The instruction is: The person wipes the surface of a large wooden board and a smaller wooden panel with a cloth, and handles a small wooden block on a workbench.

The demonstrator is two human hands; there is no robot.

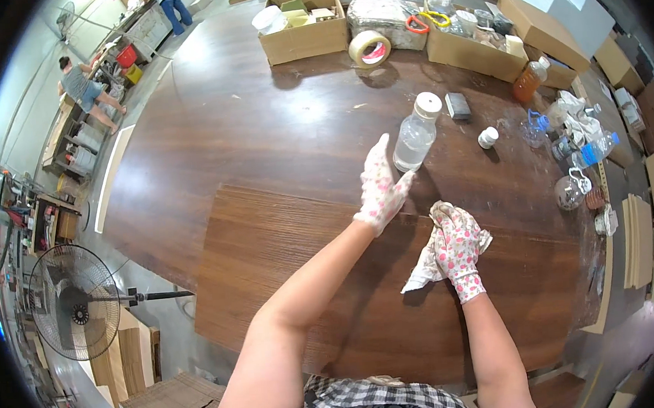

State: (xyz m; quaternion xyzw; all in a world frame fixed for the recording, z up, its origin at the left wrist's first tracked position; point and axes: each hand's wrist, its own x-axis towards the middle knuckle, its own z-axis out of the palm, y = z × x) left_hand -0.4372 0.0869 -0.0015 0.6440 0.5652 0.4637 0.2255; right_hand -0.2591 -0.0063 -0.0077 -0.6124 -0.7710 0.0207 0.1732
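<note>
My left hand (381, 189), in a white glove with pink spots, is open with thumb and fingers apart. It is beside a clear bottle (415, 139) with a white cap, upright and partly filled with clear liquid; whether they touch I cannot tell. My right hand (459, 246), gloved alike, is closed on a white cloth (425, 269) pressed to a brown wood-grain panel (286, 264). The panel lies on the dark brown tabletop (185, 130). Right of the bottle are a small dark block (457, 106) and a small white bottle (488, 137).
Along the far edge stand a cardboard box (304, 45), a tape roll (369, 50), orange- and yellow-handled scissors (428, 22) and another filled box (476, 53). Several bottles, one with orange liquid (531, 80), line the right side. A fan (76, 301) stands left; a person (85, 88) is beyond.
</note>
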